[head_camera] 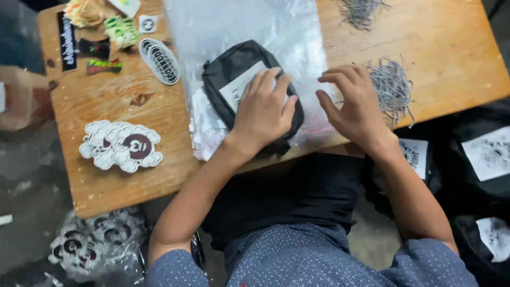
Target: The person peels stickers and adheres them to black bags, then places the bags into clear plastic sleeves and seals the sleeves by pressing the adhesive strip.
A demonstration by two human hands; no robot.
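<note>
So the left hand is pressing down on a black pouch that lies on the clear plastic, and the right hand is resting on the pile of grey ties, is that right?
Not quite. In the head view the right hand is on the clear plastic beside the black pouch, not on the pile of grey ties, which lies just past its fingers. The left hand does press on the pouch.

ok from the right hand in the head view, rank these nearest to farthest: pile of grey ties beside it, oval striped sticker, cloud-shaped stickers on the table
From the right hand:
1. Pile of grey ties, just beside it on its outer side, by the fingertips.
2. Oval striped sticker, across the black pouch, toward the table's far edge.
3. Cloud-shaped stickers, farthest, past the left hand, at the table's near edge.
</note>
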